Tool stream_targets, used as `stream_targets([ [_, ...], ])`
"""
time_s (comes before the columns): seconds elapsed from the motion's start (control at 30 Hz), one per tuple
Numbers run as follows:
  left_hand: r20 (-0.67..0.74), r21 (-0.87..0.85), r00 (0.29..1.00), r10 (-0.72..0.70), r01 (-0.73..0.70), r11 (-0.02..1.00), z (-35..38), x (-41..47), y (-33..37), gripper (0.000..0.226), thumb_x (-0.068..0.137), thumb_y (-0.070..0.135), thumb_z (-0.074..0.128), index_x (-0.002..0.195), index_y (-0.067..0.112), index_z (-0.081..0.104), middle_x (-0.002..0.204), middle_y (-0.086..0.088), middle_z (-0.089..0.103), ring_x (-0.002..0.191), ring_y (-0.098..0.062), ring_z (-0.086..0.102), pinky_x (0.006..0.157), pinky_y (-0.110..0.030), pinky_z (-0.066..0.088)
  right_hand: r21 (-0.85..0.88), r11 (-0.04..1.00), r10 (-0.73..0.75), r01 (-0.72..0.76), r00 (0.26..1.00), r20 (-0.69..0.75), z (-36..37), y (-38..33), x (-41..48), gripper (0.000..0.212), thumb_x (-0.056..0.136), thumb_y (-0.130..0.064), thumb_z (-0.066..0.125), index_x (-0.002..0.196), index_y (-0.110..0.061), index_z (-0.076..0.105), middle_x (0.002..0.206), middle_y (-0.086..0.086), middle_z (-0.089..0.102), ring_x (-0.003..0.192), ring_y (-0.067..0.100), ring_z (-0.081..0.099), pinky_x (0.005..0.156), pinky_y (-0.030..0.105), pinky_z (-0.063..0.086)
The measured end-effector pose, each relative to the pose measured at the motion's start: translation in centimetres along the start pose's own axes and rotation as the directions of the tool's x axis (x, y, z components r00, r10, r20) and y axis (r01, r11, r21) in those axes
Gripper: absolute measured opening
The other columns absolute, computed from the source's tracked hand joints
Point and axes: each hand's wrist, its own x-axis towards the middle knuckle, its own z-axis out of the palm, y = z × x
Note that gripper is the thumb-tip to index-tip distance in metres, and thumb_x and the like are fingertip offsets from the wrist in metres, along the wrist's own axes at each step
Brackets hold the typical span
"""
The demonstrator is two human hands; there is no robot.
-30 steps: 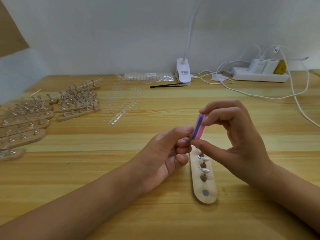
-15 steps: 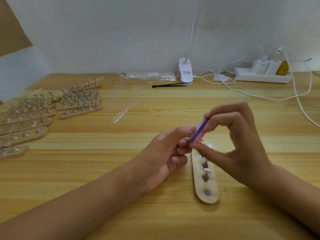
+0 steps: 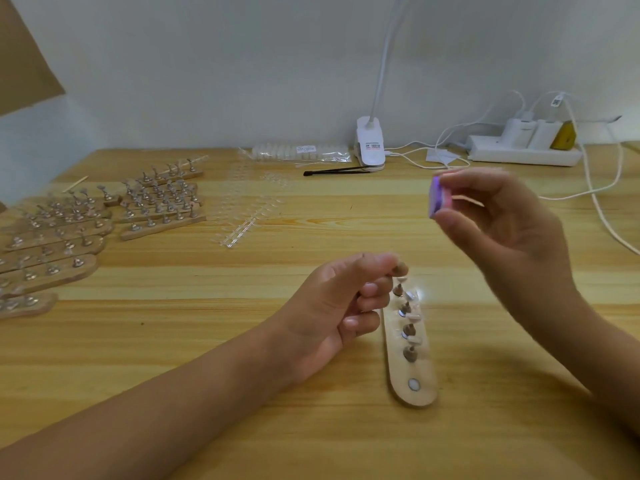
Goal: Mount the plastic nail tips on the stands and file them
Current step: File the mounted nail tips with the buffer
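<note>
- Purple-and-pink file (image 3: 437,199) pinched in the right hand (image 3: 502,233), raised — now lifted off the left hand (image 3: 343,303).
- Left thumb and forefinger pinch a peg (image 3: 401,270) at the far end of the wooden strip (image 3: 415,393); nail tips (image 3: 412,317) sit on its other pegs.
- Far left, more peg strips (image 3: 69,244) — lamp clip (image 3: 370,142) behind.
</note>
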Motion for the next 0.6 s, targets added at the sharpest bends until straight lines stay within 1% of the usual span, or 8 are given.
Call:
stream_targets([
  [0.07, 0.017, 0.044, 1.0, 0.008, -0.009, 0.999, 0.0, 0.0, 0.0, 0.013, 0.079, 0.033, 0.07, 0.075, 0.022, 0.074, 0.059, 0.012, 0.04, 0.05, -0.003, 0.034, 0.038, -0.011, 0.027, 0.095, 0.994, 0.059, -0.062, 0.998, 0.029, -0.4, -0.4, -0.3, 0.027, 0.09, -0.03, 0.064, 0.115, -0.021, 0.064, 0.113, -0.006, 0.071, 0.105, 0.011, 0.066, 0.088, 0.019, 0.051],
  [0.1, 0.02, 0.062, 1.0, 0.011, -0.012, 0.998, -0.1, 0.0, 0.0, 0.014, 0.076, 0.035, 0.071, 0.075, 0.022, 0.075, 0.058, 0.012, 0.039, 0.049, -0.003, 0.034, 0.038, -0.011, 0.027, 0.114, 0.991, 0.062, -0.07, 0.995, 0.072, -0.3, -0.7, -0.5, 0.027, 0.091, -0.028, 0.061, 0.116, -0.018, 0.065, 0.113, -0.005, 0.072, 0.105, 0.012, 0.067, 0.087, 0.019, 0.051],
  [0.2, 0.021, 0.097, 1.0, 0.02, -0.022, 0.995, -0.1, 0.1, 0.0, 0.017, 0.071, 0.037, 0.072, 0.075, 0.02, 0.074, 0.059, 0.011, 0.039, 0.049, -0.002, 0.034, 0.039, -0.011, 0.026, 0.149, 0.984, 0.066, -0.101, 0.973, 0.223, 0.6, -1.4, -0.9, 0.028, 0.092, -0.023, 0.058, 0.115, -0.009, 0.066, 0.113, 0.002, 0.072, 0.107, 0.018, 0.068, 0.089, 0.02, 0.051],
  [0.3, 0.047, 0.141, 0.998, 0.033, -0.04, 0.989, -0.1, 0.1, -0.2, 0.015, 0.072, 0.034, 0.072, 0.077, 0.02, 0.073, 0.06, 0.011, 0.041, 0.051, -0.002, 0.035, 0.04, -0.01, 0.029, 0.129, 0.979, 0.111, -0.157, 0.944, 0.31, 1.2, -1.6, -1.3, 0.028, 0.092, -0.023, 0.054, 0.113, -0.011, 0.068, 0.111, 0.002, 0.073, 0.104, 0.019, 0.069, 0.086, 0.024, 0.054],
  [0.4, 0.043, 0.116, 0.998, 0.036, -0.041, 0.992, 0.1, 0.0, -0.4, 0.013, 0.072, 0.033, 0.072, 0.076, 0.021, 0.073, 0.06, 0.011, 0.041, 0.05, -0.002, 0.036, 0.04, -0.01, 0.03, 0.157, 0.971, 0.121, -0.18, 0.938, 0.324, 1.2, -1.5, -1.5, 0.029, 0.092, -0.022, 0.053, 0.112, -0.009, 0.068, 0.111, 0.002, 0.073, 0.105, 0.019, 0.069, 0.086, 0.025, 0.054],
  [0.5, -0.044, 0.055, 0.999, 0.025, -0.022, 0.998, 0.0, 0.3, -0.3, 0.01, 0.076, 0.027, 0.071, 0.071, 0.019, 0.074, 0.057, 0.011, 0.039, 0.047, -0.002, 0.034, 0.037, -0.011, 0.027, 0.218, 0.961, 0.099, -0.171, 0.947, 0.305, 0.8, -1.4, -1.2, 0.027, 0.09, -0.026, 0.059, 0.109, -0.01, 0.069, 0.108, 0.005, 0.073, 0.106, 0.022, 0.067, 0.088, 0.026, 0.052],
  [0.57, -0.113, 0.003, 0.993, 0.025, -0.025, 1.0, -0.6, 0.6, 0.0, 0.015, 0.076, 0.026, 0.067, 0.067, 0.018, 0.075, 0.055, 0.011, 0.038, 0.046, -0.003, 0.032, 0.036, -0.011, 0.025, 0.166, 0.979, 0.068, -0.115, 0.961, 0.267, 0.2, -1.0, -0.9, 0.025, 0.089, -0.028, 0.062, 0.108, -0.013, 0.069, 0.107, 0.002, 0.071, 0.106, 0.021, 0.066, 0.089, 0.025, 0.051],
  [0.6, -0.14, -0.019, 0.99, 0.027, -0.03, 0.999, -0.8, 0.7, 0.2, 0.015, 0.076, 0.026, 0.067, 0.066, 0.018, 0.075, 0.055, 0.01, 0.037, 0.046, -0.003, 0.03, 0.035, -0.012, 0.025, 0.072, 0.995, 0.052, -0.071, 0.97, 0.239, -0.1, -0.6, -0.7, 0.024, 0.088, -0.027, 0.063, 0.108, -0.015, 0.069, 0.108, -0.001, 0.069, 0.106, 0.02, 0.065, 0.09, 0.024, 0.05],
])
